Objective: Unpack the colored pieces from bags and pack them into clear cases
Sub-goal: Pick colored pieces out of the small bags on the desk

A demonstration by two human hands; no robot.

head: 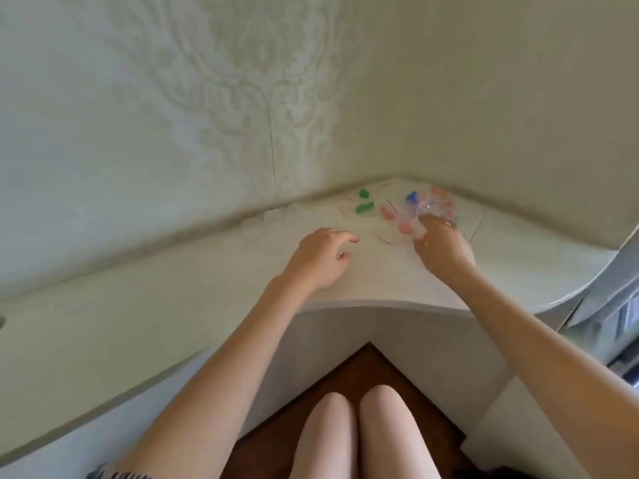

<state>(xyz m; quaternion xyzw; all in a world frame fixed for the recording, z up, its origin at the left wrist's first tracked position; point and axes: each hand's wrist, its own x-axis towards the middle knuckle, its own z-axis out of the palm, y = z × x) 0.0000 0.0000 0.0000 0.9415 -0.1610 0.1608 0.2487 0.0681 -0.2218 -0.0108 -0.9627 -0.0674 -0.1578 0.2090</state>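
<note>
My left hand [320, 259] hovers over the pale corner counter [207, 288], fingers loosely curled and holding nothing. My right hand [441, 250] reaches into the corner and pinches a crinkled clear bag [427, 205] with orange pieces showing through. A blue piece [411, 196] sits against the bag, pink pieces [389, 213] lie just left of it, and 2 green pieces [364, 203] lie farther left.

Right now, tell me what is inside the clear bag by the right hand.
The clear bag shows a blue piece at its left and blurred orange and pink pieces. The right hand covers its near end, so anything there is hidden. A count is not possible.
</note>
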